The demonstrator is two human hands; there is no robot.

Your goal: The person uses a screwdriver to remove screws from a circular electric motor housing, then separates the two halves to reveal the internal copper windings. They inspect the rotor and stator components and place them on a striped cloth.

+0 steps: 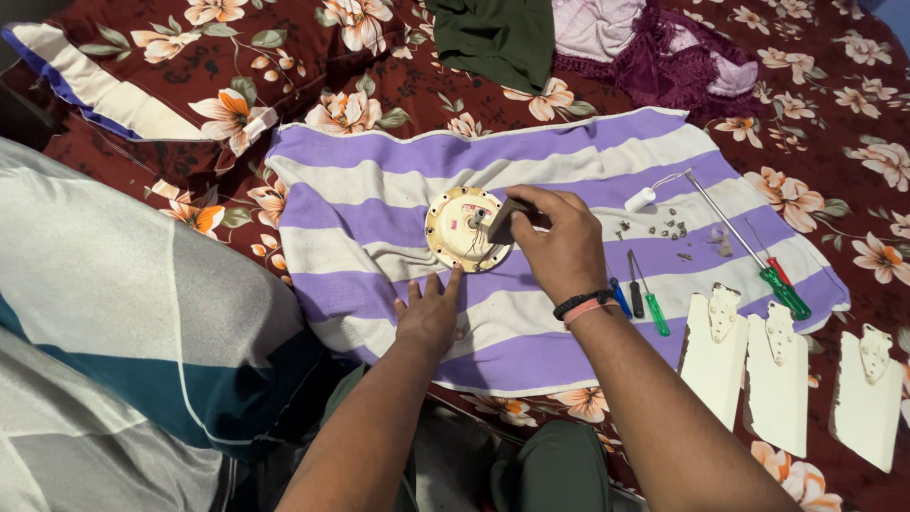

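- Head view, centre of frame: round cream-coloured metal fan motor housing (464,228) lying flat on a purple-and-white striped towel (379,190) spread over a maroon floral bedspread (815,114).
- Step in hand, by judgement: work at the housing's hub, either prying or turning a fastener; seemingly mid-disassembly, given the loose parts laid out at right.
- Right hand (559,242): reaching in from the lower right, wrist bent down, fingers curled shut around a dark tool handle (507,220) with its tip at the hub; black and pink bands at the wrist.
- Left hand (428,313): palm down on the towel just below the housing, fingers spread and open, fingertips touching the lower rim as a brace; gripping nothing.
- Next move, by judgement: calls for steady downward pressure from the bracing hand and a tool tip kept seated against slipping.
- Right of centre: small loose screws (664,229); long green-handled screwdriver (754,251); shorter screwdrivers (640,294).
- Lower right: three cream fan blades (777,374) side by side.
- Top: dark green cloth (493,38).
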